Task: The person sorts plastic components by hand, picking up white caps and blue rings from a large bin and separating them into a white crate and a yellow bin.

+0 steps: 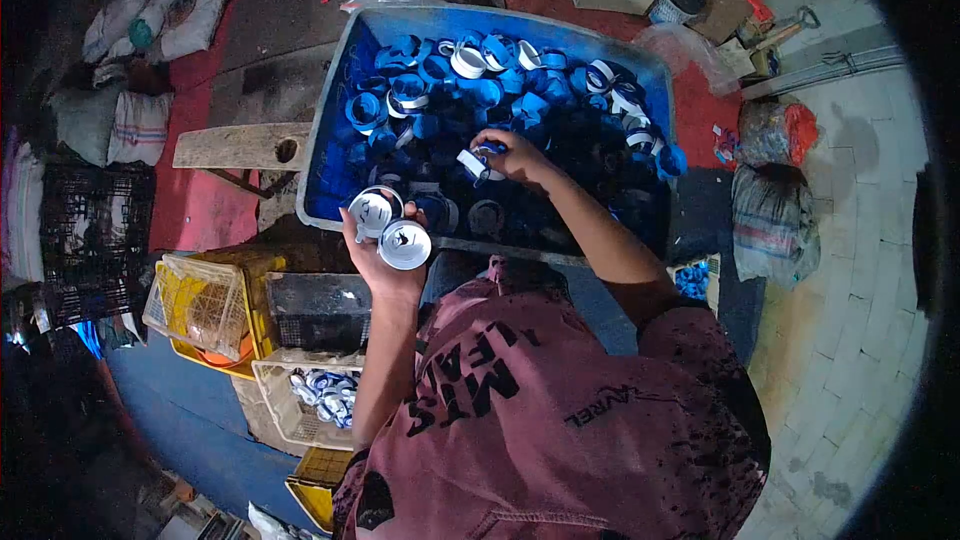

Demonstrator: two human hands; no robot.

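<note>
A big blue tub (335, 110) in front of me is heaped with several blue and white plastic cups (470, 65). My left hand (375, 250) is at the tub's near rim and grips two white cups (390, 230), their bottoms turned towards me. Inside the tub, my right hand (515, 155) has its fingers closed on a small white and blue cup (475, 162) on top of the heap. My dark red printed shirt (560, 410) fills the lower middle of the view.
To the lower left stand a yellow crate (200, 305), a dark crate (315, 310) and a pale crate (300, 390) holding several blue and white pieces. A wooden plank (240, 145) lies left of the tub. Sacks lie top left, boxes and bags at right on paving.
</note>
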